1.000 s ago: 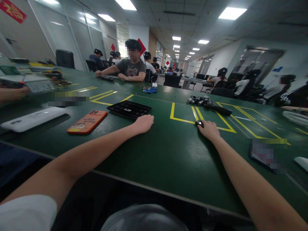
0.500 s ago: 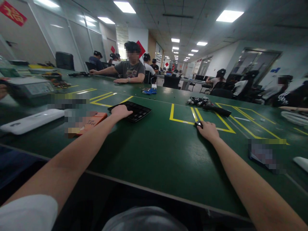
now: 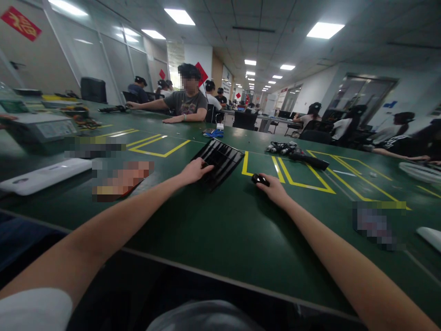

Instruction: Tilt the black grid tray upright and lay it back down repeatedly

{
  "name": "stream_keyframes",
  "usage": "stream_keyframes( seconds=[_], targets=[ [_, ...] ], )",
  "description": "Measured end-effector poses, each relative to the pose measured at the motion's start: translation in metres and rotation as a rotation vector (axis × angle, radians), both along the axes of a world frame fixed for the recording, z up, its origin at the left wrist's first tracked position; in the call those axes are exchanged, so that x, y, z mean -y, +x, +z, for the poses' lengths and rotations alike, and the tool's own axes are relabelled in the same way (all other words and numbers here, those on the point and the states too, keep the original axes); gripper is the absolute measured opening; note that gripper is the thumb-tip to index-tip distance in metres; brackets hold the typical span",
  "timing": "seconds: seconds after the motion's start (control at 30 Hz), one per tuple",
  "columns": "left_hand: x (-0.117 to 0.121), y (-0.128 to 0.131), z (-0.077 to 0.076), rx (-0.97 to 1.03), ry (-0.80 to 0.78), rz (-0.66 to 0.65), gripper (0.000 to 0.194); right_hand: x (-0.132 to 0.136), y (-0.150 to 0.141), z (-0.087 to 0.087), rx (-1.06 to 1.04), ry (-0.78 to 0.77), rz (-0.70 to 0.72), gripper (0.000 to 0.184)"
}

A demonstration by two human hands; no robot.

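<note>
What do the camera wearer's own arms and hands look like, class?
The left hand and right hand are bare: no gloves, watch or bracelet shows. A white short sleeve ends on the left arm; no sleeve shows on the right arm.

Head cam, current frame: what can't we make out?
All head view:
- black ribbed panel: ribs smeared by blur; left side partly behind left hand
- small black object: partly hidden by right hand, too small to identify
- orange item: print lost to pixelation
- white object, far right: cut off by frame edge
</note>
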State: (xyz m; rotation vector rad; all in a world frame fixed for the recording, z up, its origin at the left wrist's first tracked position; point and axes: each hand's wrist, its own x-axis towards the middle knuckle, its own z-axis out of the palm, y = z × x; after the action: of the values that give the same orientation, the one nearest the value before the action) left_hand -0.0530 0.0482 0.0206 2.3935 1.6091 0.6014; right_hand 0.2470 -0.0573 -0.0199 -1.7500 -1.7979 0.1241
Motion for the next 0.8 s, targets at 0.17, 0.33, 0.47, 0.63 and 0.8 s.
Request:
stream_keyframes(
  seconds=[0.17, 0.33, 0.47, 0.63, 0.8],
  targets=[
    [0.036, 0.046, -0.016, 0.216, -0.001, -0.347, 0.037, 0.000, -0.040, -0.011, -0.301, 0.104, 0.353, 0.035],
    [0.050, 0.052, -0.023, 0.298, -0.040, -0.468, 0.031, 0.003, -0.042, -0.018, -0.379, 0.125, 0.469, 0.031],
    [0.057, 0.051, -0.023, 0.351, -0.075, -0.487, 0.031, 0.008, -0.046, -0.011, -0.342, 0.137, 0.540, 0.035],
    [0.065, 0.054, -0.013, 0.317, -0.118, -0.504, 0.033, 0.017, -0.054, 0.002, -0.247, 0.171, 0.639, 0.050],
    [0.063, 0.052, 0.004, 0.668, -0.483, -0.277, 0.015, 0.018, -0.054, 0.003, -0.144, 0.191, 0.606, 0.058]
  ],
)
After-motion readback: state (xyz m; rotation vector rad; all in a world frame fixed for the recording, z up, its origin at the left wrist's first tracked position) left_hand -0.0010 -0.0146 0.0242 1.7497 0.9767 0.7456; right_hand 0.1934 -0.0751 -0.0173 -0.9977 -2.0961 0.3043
